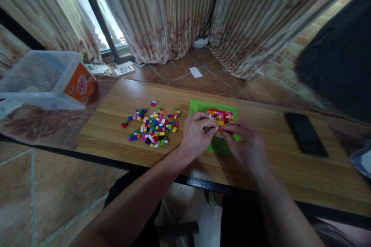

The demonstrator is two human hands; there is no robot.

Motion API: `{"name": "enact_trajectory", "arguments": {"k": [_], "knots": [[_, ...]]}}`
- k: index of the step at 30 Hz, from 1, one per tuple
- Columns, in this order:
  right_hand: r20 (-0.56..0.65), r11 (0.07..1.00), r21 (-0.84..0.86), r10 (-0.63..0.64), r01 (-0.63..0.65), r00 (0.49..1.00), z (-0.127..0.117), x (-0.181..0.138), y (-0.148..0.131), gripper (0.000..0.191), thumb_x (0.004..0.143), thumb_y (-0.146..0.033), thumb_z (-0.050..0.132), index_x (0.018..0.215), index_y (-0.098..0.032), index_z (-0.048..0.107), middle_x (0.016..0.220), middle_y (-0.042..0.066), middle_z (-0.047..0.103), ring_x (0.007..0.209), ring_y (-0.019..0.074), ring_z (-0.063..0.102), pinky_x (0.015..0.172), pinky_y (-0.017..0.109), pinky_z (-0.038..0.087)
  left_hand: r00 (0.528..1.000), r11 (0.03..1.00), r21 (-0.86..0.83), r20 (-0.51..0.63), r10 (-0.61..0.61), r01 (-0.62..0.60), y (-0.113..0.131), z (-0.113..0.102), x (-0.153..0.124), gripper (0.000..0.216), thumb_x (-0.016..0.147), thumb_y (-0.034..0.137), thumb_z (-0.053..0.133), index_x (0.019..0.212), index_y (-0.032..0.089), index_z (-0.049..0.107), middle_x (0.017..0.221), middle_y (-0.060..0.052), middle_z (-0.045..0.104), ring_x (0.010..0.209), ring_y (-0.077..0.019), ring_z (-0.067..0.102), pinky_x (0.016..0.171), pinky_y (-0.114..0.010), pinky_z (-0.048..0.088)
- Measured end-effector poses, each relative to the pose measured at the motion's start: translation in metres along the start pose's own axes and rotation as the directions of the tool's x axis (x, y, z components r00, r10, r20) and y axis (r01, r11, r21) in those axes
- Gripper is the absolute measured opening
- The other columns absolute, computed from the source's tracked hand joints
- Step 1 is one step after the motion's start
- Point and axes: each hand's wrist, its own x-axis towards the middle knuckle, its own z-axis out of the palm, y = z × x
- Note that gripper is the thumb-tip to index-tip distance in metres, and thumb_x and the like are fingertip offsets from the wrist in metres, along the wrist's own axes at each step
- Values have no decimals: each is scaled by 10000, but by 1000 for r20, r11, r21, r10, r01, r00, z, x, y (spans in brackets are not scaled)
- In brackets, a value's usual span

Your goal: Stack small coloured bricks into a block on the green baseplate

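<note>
A green studded baseplate (199, 105) lies on the wooden table, bearing a block of multicoloured toy bricks (222, 115). Over its near part, my left hand (197, 131) is closed in a pinch, with a small white piece showing at the fingertips. My right hand (245, 141) meets it from the other side, thumb and fingers pressed together at a small orange-red brick (219, 128). The fingers cover part of the build, so I cannot tell whether that brick is attached to it. Left of the plate, a loose pile of small coloured bricks (156, 125) is spread out.
A black phone (306, 134) lies on the table (275, 154) at the right. Beyond the table's left end stands a clear plastic bin (43, 96) with an orange label. Patterned curtains (162, 15) hang behind, and a white paper (195, 72) lies on the tiled floor.
</note>
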Motion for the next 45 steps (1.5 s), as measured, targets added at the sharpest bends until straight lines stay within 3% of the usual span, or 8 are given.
{"name": "enact_trajectory", "arguments": {"k": [6,11,19,34,42,45], "knots": [[-15,1000,-8,-1,1,1000,-2,1,-4,129,915,-252,636,874,-231,757,901,62,752,822,220,706,783,396,562,999,999,2,3,-35,35,2,0,2,92,804,142,772,853,219,759,1036,-46,689,1037,-204,648,987,-398,505],[-22,1000,15,-12,12,1000,-1,-1,-3,154,925,-244,619,933,-253,772,966,64,748,900,228,707,817,402,565,999,999,4,-11,-47,47,3,3,0,118,796,132,761,878,212,735,1027,-48,683,1041,-216,647,988,-406,514],[5,994,-47,-98,98,995,1,-2,-3,227,909,-169,579,939,-243,791,978,75,733,928,241,689,817,416,565,997,997,18,-15,-76,76,4,5,-2,124,789,121,741,882,202,727,1046,-51,667,1041,-210,637,967,-388,523],[13,997,-40,-72,73,997,9,0,0,315,874,-101,512,858,-236,796,987,85,705,924,234,673,818,417,563,998,998,26,-34,-54,54,2,8,-2,140,784,114,722,901,191,725,1035,-62,652,1014,-207,645,941,-374,543],[38,995,55,-80,78,996,10,-3,-4,354,887,-64,507,928,-265,796,1046,73,702,1011,224,664,884,398,563,999,999,16,-40,-37,38,0,4,-1,156,775,104,708,897,200,718,995,-51,643,984,-200,651,913,-358,551],[-43,990,130,-43,48,998,-2,2,8,300,927,-132,515,965,-265,781,1073,66,709,1001,198,687,888,368,569,998,999,3,-44,-41,41,-5,3,0,153,765,111,721,883,208,724,984,-43,641,983,-203,649,932,-371,543]]}}
